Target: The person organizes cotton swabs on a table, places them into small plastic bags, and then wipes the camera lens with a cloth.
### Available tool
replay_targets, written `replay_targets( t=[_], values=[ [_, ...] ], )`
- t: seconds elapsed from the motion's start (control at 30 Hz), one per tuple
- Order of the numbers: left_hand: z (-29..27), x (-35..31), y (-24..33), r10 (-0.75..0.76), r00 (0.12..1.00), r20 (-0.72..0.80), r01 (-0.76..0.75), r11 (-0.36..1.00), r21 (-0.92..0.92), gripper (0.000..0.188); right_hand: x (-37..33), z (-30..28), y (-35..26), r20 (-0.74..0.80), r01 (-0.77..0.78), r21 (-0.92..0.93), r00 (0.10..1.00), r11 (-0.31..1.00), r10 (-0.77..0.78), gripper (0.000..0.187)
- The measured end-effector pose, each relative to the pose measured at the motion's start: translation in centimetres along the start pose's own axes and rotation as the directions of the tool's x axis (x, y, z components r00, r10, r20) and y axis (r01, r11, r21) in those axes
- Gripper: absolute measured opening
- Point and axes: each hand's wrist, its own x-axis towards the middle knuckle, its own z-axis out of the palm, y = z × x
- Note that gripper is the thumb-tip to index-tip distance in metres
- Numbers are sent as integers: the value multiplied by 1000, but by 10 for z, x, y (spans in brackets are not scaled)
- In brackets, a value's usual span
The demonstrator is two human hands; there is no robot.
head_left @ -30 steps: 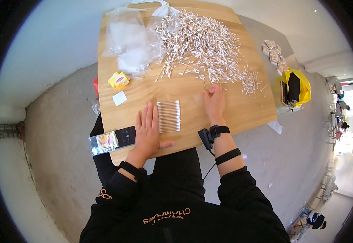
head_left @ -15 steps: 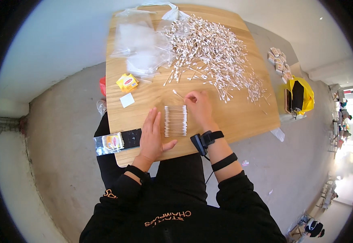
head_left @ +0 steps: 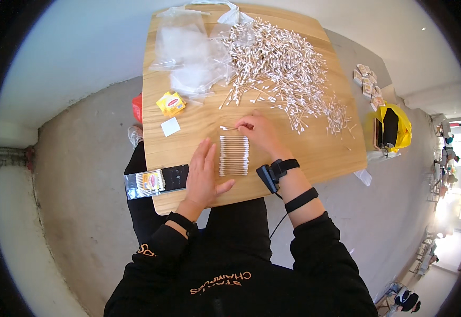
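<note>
Around the neat row of swabs (head_left: 234, 156), we see a single swab (head_left: 227, 128) at twelve o'clock, pinched in our right hand (head_left: 257, 130) — our spread left hand (head_left: 202, 171) at eight, yellow cards (head_left: 170, 104) at ten, a loose swab pile (head_left: 286, 68) at one.

Wooden table (head_left: 315, 153) beneath swab pile (head_left: 283, 61), swab row (head_left: 234, 156), clear bags (head_left: 185, 53), yellow cards (head_left: 170, 104), white card (head_left: 170, 127)

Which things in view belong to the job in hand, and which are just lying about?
Belonging to the job:
cotton swab, pinched in the right hand
swab row, beside the left hand
swab heap
probably the clear bags, yellow cards and swab packet

Seemingly just lying about:
yellow plastic bag
red item, partly hidden
</note>
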Motion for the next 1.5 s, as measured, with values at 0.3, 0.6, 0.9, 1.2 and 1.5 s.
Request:
replay_targets(
  t=[0.3,0.6,0.9,1.2,1.5],
  values=[
    [3,8,4,-1,1000,-21,2,999,44,102,-1,30,-10,-333,120,478,941,870,53,34],
    [4,15,5,-89,995,47,79,981,176,111,15,34,21,-110,94,537,993,838,-41,48],
    [14,38,9,-192,967,166,128,933,335,116,-25,51,5,-333,184,831,921,526,203,64],
    [19,37,5,-167,970,175,83,909,409,116,-40,60,-8,-379,212,845,885,491,271,54],
    [-12,16,24,-208,956,206,146,949,281,127,-75,40,-2,-409,216,900,718,378,563,50]
  ],
)
